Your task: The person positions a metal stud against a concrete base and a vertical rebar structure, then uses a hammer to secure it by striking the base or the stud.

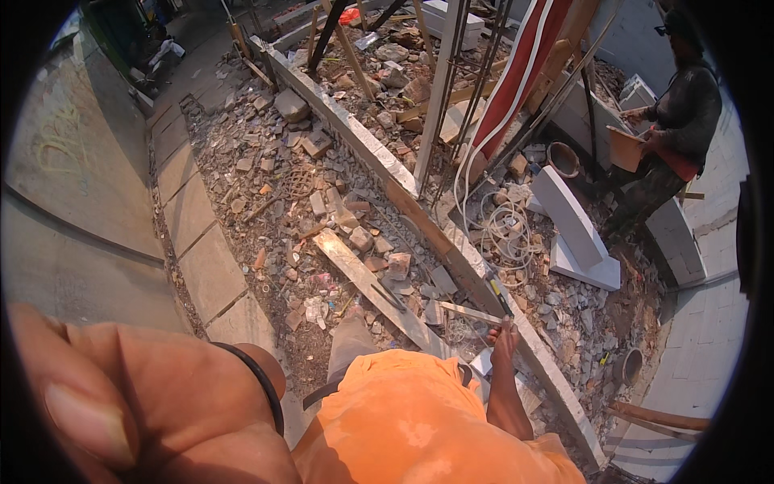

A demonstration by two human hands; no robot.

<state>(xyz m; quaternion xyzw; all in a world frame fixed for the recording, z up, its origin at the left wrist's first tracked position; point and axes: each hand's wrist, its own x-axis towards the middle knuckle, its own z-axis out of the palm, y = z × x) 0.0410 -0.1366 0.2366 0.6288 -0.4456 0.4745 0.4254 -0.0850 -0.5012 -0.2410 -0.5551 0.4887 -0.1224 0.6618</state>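
My left hand (121, 395) is raised very close to the camera at the lower left. It fills that corner, with a black band on the wrist and the thumb nail showing; its fingers are out of sight. My right hand (506, 332) reaches down to the long concrete curb (451, 242) and grips a dark tool with a yellow mark (497, 295). A thin wooden strip (469, 312) lies just left of that hand. My orange shirt (419, 427) covers the bottom middle.
Broken brick rubble (306, 185) and a wooden plank (371, 286) lie left of the curb, with paving slabs (210, 270) beyond. Right of it stand a rebar column (463, 89), a coiled white hose (508, 226) and white blocks (568, 214). Another person (677, 129) holds a brown board.
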